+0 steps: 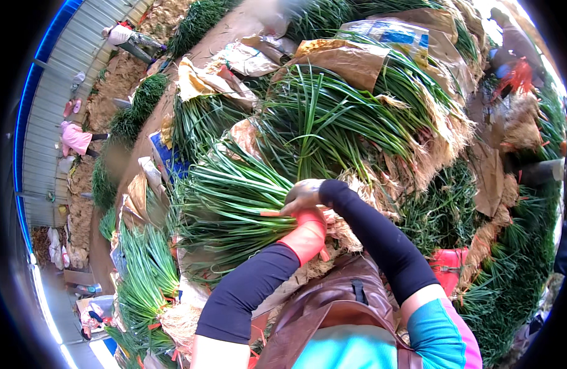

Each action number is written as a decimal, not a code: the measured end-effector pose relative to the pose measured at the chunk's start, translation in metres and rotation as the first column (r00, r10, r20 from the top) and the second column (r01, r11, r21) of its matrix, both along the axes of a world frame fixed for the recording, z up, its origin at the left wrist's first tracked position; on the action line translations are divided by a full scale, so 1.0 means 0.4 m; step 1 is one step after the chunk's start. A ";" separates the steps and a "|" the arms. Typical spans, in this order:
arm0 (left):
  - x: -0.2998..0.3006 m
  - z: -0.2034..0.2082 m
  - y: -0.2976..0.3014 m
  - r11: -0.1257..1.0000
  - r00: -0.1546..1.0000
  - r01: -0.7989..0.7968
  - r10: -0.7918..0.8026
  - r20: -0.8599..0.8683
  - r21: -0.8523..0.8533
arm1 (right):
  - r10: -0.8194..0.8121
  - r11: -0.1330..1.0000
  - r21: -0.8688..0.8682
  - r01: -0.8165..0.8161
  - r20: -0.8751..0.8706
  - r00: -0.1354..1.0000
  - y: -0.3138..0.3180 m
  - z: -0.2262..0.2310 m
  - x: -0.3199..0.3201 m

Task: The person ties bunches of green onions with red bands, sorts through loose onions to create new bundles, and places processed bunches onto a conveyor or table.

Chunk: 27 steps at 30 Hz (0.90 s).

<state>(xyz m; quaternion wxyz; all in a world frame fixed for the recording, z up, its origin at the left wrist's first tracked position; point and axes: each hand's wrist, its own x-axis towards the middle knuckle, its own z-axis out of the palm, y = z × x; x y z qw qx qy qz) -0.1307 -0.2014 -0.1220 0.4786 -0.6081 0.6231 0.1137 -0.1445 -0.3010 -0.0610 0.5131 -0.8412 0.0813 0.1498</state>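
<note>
A large bunch of green onions (234, 200) lies in front of me, green leaves fanned to the left and pale roots (342, 230) to the right. My right hand (302, 195) is closed at the middle of the bunch. A narrow orange tie (271, 214) sticks out from its fingers. My left hand (309, 216), below a red cuff, meets the right one at the same spot; its fingers are mostly hidden. Dark sleeves cover both forearms. Another orange strip end (325, 253) shows under the left wrist.
Heaped green onions (357, 117) rise beyond my hands, partly under brown paper (342, 61). Tied bunches (145, 264) lie at the left. A red container (449, 269) stands at the right. Other people work at the far left (77, 138) and far right (514, 43).
</note>
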 end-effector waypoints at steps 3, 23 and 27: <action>0.053 -0.173 0.093 0.914 0.973 -0.232 0.220 -0.073 -0.332 | 0.298 0.922 -0.241 -0.302 -0.051 0.953 0.055 0.022 0.101; 0.214 -0.005 0.152 0.042 -0.913 -0.404 -0.079 -0.400 0.914 | -0.599 0.637 -0.111 0.763 0.551 0.581 0.184 -0.135 -0.110; 0.201 0.017 0.141 0.042 -0.910 -0.414 -0.008 -0.414 0.909 | -0.639 0.643 -0.145 0.752 0.440 0.631 0.158 -0.115 -0.130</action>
